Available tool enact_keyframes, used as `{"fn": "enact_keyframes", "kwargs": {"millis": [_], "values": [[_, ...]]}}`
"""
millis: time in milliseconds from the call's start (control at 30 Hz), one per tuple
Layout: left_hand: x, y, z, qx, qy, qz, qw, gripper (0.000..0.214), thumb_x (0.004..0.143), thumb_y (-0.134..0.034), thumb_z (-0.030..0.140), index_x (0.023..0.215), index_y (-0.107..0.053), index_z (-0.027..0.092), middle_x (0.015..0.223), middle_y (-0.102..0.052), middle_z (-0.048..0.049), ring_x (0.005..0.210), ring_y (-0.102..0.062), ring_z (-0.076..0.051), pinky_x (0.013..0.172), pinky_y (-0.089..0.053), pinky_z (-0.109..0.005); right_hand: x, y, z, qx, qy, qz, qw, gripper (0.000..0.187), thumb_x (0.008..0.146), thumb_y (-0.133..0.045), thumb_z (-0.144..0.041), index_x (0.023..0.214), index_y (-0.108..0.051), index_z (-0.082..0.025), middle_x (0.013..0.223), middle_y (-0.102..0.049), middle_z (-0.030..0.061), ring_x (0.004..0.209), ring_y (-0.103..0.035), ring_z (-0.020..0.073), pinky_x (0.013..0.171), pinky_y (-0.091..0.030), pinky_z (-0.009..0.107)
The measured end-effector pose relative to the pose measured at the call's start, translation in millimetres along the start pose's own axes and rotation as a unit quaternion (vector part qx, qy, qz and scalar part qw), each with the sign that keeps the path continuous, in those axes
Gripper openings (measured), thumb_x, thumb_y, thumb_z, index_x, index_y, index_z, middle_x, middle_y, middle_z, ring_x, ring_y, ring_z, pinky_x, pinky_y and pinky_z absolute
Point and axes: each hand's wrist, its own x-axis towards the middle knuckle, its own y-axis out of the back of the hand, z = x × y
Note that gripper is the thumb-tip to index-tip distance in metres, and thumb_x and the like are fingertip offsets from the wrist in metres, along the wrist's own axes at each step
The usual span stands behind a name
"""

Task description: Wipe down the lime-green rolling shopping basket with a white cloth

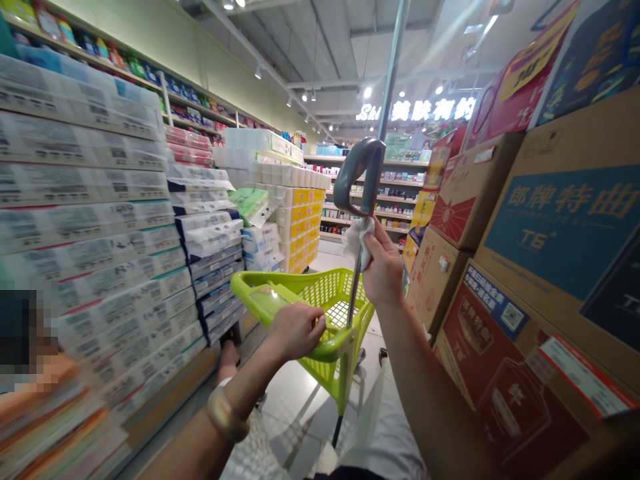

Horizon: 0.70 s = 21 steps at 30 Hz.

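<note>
A lime green plastic shopping basket on wheels stands in the aisle in front of me. My left hand is closed over its near rim. My right hand is closed round a crumpled white cloth pressed against the basket's thin metal pull rod. Just above that hand sits the rod's grey loop handle. A gold bracelet is on my left wrist.
Tall stacks of packaged tissue wall the left side. Brown and red cardboard cartons are stacked close on the right. Shelves run across the far end of the narrow aisle. Pale tiled floor lies below the basket.
</note>
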Motion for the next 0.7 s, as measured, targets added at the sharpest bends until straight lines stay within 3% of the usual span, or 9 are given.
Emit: {"fn": "enact_keyframes", "kwargs": {"millis": [167, 433, 567, 700], "values": [[-2, 0.1, 0, -0.011, -0.001, 0.009, 1.000, 0.036, 0.089, -0.036, 0.035, 0.067, -0.061, 0.021, 0.069, -0.062, -0.0026, 0.070, -0.058, -0.017, 0.058, -0.030, -0.027, -48, 14, 28, -0.130, 0.025, 0.051, 0.990, 0.050, 0.083, -0.057, -0.030, 0.132, -0.053, -0.026, 0.126, -0.060, 0.0008, 0.109, -0.058, 0.0141, 0.096, -0.045, 0.031], [-8, -2.5, -1, -0.014, -0.016, 0.035, 0.999, 0.035, 0.089, -0.036, 0.034, 0.068, -0.061, 0.021, 0.068, -0.062, -0.0027, 0.069, -0.057, -0.017, 0.058, -0.030, -0.027, -134, 54, 81, -0.289, 0.014, 0.056, 0.956, 0.048, 0.091, -0.046, -0.034, 0.138, -0.046, -0.021, 0.136, -0.053, 0.0078, 0.128, -0.046, 0.0200, 0.109, -0.036, 0.038], [-10, -1.4, 0, -0.006, -0.022, 0.032, 0.999, 0.035, 0.090, -0.035, 0.033, 0.069, -0.061, 0.021, 0.069, -0.063, -0.0027, 0.070, -0.057, -0.018, 0.059, -0.030, -0.027, -136, 53, 82, -0.281, -0.011, 0.063, 0.958, 0.047, 0.091, -0.045, -0.035, 0.135, -0.048, -0.020, 0.132, -0.055, 0.0085, 0.127, -0.047, 0.0207, 0.108, -0.036, 0.040], [-11, 1.3, 1, -0.007, -0.030, 0.021, 0.999, 0.034, 0.090, -0.036, 0.032, 0.069, -0.061, 0.021, 0.069, -0.064, -0.0026, 0.071, -0.057, -0.018, 0.060, -0.032, -0.027, -104, 34, 60, -0.228, -0.008, 0.069, 0.971, 0.047, 0.089, -0.048, -0.037, 0.133, -0.050, -0.020, 0.131, -0.057, 0.0076, 0.124, -0.050, 0.0204, 0.107, -0.037, 0.039]]}}
